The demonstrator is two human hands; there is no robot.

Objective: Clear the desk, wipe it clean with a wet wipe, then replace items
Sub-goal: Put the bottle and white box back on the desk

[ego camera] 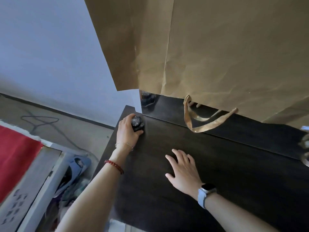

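Dark and lumpy, a small ornament [137,123] is sitting at the far left corner of the table [217,164], close to both the left edge and the mirrored back panel [167,106]. The left hand [127,131] is wrapping around it, its grip clenched on the ornament from the side, though I cannot tell whether the piece is resting fully on the wood or hovering just above it. The right hand [184,171] is lying flat on the bare surface, fingers spread, grasping nothing.

Judging by the mostly bare tabletop, this looks like either the last of the clearing or the first of the replacing; the frame alone is not settling which.

Several things could be going wrong from here. The ornament is standing so near the corner that a loose grip or a nudge outward could be sending it off the edge onto the cluttered floor [71,173] below. A brown paper bag [217,47] is hanging over the back of the table, with its handle [200,126] drooping onto the surface; a hand sweeping that way could be snagging the loop and tugging the bag down. At the right edge, something glassy [305,151] is showing only partly, blurred, and could be getting knocked.
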